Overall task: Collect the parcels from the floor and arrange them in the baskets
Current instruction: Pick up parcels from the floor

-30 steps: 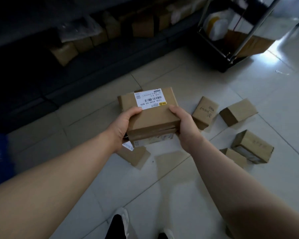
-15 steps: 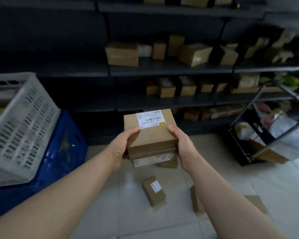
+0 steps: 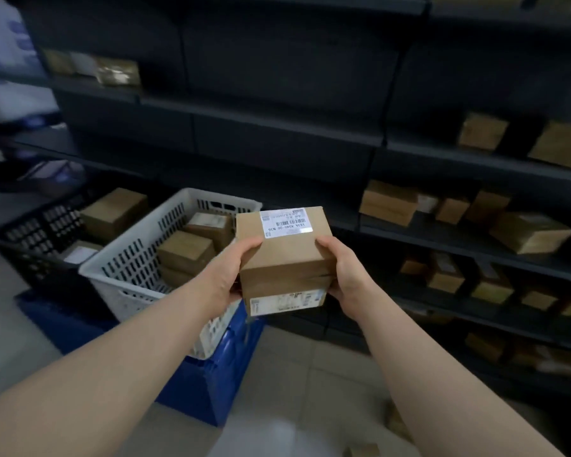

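Observation:
I hold a small stack of brown cardboard parcels (image 3: 285,255) in front of me, the top one bearing a white barcode label. My left hand (image 3: 226,275) grips the stack's left side and my right hand (image 3: 345,272) grips its right side. The stack hangs just right of a white slotted basket (image 3: 126,275) that holds several brown parcels (image 3: 185,252). A black basket (image 3: 37,239) to its left also holds parcels (image 3: 112,212). Both baskets rest on a blue crate (image 3: 205,387).
Dark shelving (image 3: 277,127) runs across the back and right, loaded with many cardboard boxes (image 3: 389,202). Pale tiled floor (image 3: 297,390) lies below. A brown parcel (image 3: 363,450) shows at the bottom edge. White and blue bags (image 3: 7,57) sit at the upper left.
The view has swung left and up from the floor to the baskets. The parcel stack, still held in both hands, now sits beside the white basket, whose inside has come into view.

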`<state>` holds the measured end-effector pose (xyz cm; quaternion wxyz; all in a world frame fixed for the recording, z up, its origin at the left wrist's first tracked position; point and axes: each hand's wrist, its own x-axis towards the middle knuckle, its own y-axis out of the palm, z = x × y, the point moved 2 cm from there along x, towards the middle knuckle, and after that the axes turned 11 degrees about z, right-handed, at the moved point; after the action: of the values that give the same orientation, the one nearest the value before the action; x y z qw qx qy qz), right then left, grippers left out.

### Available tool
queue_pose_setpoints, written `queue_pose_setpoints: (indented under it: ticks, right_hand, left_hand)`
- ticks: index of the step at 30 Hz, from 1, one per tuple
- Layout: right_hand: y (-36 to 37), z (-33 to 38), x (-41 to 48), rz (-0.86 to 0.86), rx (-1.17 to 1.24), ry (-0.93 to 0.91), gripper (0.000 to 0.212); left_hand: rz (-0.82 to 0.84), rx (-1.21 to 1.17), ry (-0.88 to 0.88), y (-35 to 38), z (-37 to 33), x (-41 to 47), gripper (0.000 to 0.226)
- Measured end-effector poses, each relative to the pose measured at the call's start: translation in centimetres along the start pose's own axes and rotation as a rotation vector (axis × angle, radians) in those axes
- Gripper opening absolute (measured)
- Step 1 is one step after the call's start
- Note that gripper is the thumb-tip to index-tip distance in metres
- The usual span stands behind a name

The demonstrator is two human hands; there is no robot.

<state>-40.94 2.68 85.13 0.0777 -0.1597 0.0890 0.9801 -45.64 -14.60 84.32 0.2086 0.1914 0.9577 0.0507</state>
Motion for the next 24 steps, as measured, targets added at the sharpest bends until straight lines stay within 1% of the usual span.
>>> queue_pose_setpoints:
  ticks: [4,6,9,11,16,19,23,24]
  right_hand:
    - [9.2,2.0,5.7,0.086,-0.009,0.013,0.022]
    - [13.5,2.5,8.6,0.124,-0.001,0.025,0.021]
    - [18.9,2.1,12.7,0.148,-0.009,0.047,0.02]
    - [21.4,1.2,15.4,0.143,-0.015,0.075,0.019]
    - [24.6,-2.1,21.5,0.143,-0.023,0.198,0.03]
    - [25.1,-4.1,25.1,0.152,-0.045,0.272,0.027]
    - [25.3,-7.2,29.9,0.185,0.003,0.417,0.019]
    - [25.4,-8.0,31.0,0.188,0.024,0.452,0.022]
  left_hand:
    - [-0.057,-0.019,0.039,-9.6,-4.5,1.7,0.029]
    - [-0.068,-0.004,0.047,-14.5,-6.2,2.9,0.031]
    - [-0.069,0.028,0.027,-20.9,-7.9,4.9,0.036]
    - [-0.072,0.029,-0.003,-24.3,-8.3,6.6,0.035]
    - [-0.059,0.017,-0.118,-29.5,-7.0,11.8,0.028]
    - [-0.043,0.015,-0.194,-31.5,-5.7,15.2,0.026]
    - [-0.018,0.006,-0.312,-34.1,-3.6,19.6,0.037]
    - [-0.016,0.005,-0.348,-34.7,-3.0,20.6,0.042]
